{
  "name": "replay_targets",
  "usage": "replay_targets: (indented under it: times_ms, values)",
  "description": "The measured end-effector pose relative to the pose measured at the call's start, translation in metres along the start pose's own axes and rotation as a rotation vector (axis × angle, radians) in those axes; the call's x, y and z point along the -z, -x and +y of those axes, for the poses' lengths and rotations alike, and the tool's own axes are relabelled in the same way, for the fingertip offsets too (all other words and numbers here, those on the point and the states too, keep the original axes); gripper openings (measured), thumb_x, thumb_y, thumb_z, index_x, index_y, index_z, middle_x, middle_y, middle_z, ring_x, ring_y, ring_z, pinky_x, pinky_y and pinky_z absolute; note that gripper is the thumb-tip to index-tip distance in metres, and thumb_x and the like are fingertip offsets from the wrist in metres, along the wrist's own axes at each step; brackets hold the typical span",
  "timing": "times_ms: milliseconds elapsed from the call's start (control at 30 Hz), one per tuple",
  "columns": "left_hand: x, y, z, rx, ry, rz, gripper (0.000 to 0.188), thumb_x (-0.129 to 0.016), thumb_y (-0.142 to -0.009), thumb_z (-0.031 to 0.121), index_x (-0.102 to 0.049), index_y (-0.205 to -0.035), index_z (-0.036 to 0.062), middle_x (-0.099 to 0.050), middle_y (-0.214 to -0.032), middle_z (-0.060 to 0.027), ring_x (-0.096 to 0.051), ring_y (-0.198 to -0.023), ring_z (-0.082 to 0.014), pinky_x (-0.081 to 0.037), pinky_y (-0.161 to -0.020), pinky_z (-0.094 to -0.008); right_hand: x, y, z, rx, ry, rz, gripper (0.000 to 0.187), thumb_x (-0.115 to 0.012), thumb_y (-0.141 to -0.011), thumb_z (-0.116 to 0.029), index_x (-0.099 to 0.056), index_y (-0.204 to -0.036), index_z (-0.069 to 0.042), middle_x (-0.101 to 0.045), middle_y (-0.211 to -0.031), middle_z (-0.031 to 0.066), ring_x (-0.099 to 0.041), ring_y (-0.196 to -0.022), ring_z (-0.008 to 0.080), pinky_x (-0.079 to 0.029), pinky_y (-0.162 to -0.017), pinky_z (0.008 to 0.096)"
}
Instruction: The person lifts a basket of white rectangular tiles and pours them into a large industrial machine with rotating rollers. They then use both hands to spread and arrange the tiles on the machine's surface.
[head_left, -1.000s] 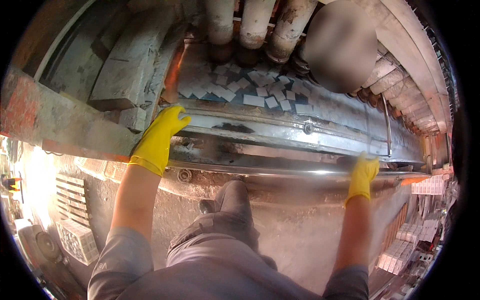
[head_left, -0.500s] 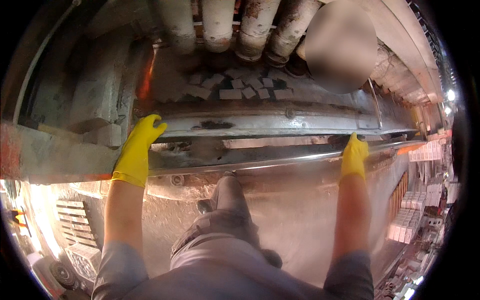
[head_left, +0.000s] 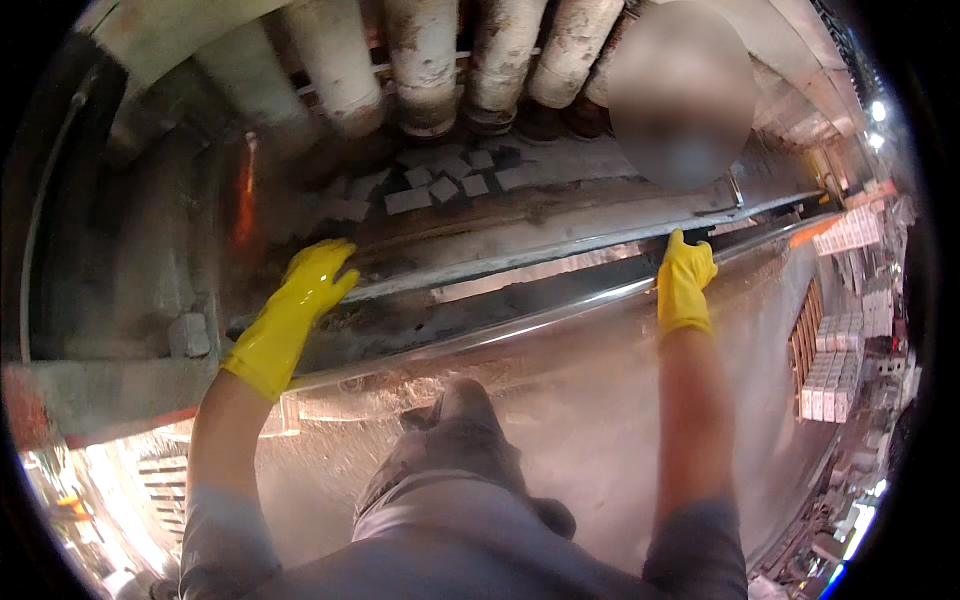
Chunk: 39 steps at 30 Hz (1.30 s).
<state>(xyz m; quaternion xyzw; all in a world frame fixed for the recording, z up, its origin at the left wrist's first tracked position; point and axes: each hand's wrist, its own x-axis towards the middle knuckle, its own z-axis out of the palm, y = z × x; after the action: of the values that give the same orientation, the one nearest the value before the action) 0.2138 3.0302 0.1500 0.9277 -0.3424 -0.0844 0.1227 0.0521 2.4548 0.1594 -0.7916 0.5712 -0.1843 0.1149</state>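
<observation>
Both my hands wear yellow rubber gloves. My left hand (head_left: 305, 292) lies flat with its fingers apart on the dark edge of a long metal platform (head_left: 480, 262). My right hand (head_left: 683, 275) reaches over the shiny metal rail (head_left: 520, 322) that runs along the platform's near side, and its fingers hook onto the bar above it. Several pale flat blocks (head_left: 440, 182) lie scattered on the platform beyond my hands.
Thick dusty pipes (head_left: 420, 70) hang over the far side. Another person (head_left: 680, 100) stands at the back right. An orange glow (head_left: 243, 205) shows at the left. Stacked pale blocks (head_left: 840, 370) line the right. My bent leg (head_left: 450, 440) is below the rail.
Both hands have shifted along the platform's edge, the left one further onto its top. The view has tipped, so the rail now slopes up to the right.
</observation>
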Motion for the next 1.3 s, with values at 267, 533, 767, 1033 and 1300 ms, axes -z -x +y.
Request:
replay_targets:
  times_ms: [267,533,767,1033,1300]
  values:
    - [-0.072,-0.195,0.098,-0.096,-0.109,-0.245,0.076,-0.067,-0.091,0.039,-0.038,-0.153,0.0052,-0.037,-0.157,-0.0225,-0.035,-0.145,-0.0403,-0.029,-0.119,-0.0486,0.004,0.005,-0.049,-0.060,-0.082,-0.065,0.067,-0.068,-0.089,-0.039,-0.055,-0.134,0.008,-0.051,-0.134,0.0365,-0.050,-0.125,0.0467,-0.043,-0.106,0.0488]
    - [-0.116,-0.268,0.105,-0.024,-0.135,-0.311,0.089,-0.069,-0.085,0.051,-0.036,-0.154,0.0059,-0.022,-0.163,-0.0237,-0.028,-0.148,-0.0429,-0.026,-0.121,-0.0504,0.007,0.000,-0.081,-0.141,-0.068,-0.025,0.063,-0.072,-0.087,-0.036,-0.057,-0.134,0.004,-0.047,-0.136,0.0346,-0.058,-0.118,0.0456,-0.048,-0.101,0.0461]
    - [-0.063,-0.243,0.068,-0.054,-0.046,-0.382,0.075,-0.069,-0.088,0.045,-0.046,-0.148,0.0070,-0.039,-0.157,-0.0213,-0.037,-0.145,-0.0375,-0.032,-0.118,-0.0461,0.010,-0.011,-0.105,-0.181,-0.156,-0.058,0.063,-0.071,-0.087,-0.039,-0.058,-0.134,0.001,-0.047,-0.135,0.0320,-0.060,-0.115,0.0454,-0.052,-0.096,0.0499]
    - [0.119,-0.088,0.135,0.055,0.318,-0.177,0.060,-0.069,-0.091,0.034,-0.055,-0.140,0.0030,-0.059,-0.138,-0.0234,-0.057,-0.127,-0.0395,-0.045,-0.108,-0.0433,0.012,-0.018,-0.113,-0.233,-0.276,-0.056,0.060,-0.069,-0.087,-0.040,-0.060,-0.133,-0.003,-0.046,-0.131,0.0289,-0.061,-0.113,0.0426,-0.053,-0.094,0.0486]
    - [0.076,0.040,0.074,0.627,0.123,0.409,0.047,-0.068,-0.093,0.031,-0.063,-0.130,0.0027,-0.069,-0.121,-0.0216,-0.063,-0.118,-0.0382,-0.048,-0.102,-0.0430,0.032,-0.014,-0.132,-0.242,-0.340,-0.165,0.056,-0.071,-0.088,-0.028,-0.057,-0.137,-0.005,-0.040,-0.134,0.0278,-0.064,-0.107,0.0451,-0.058,-0.081,0.0461]
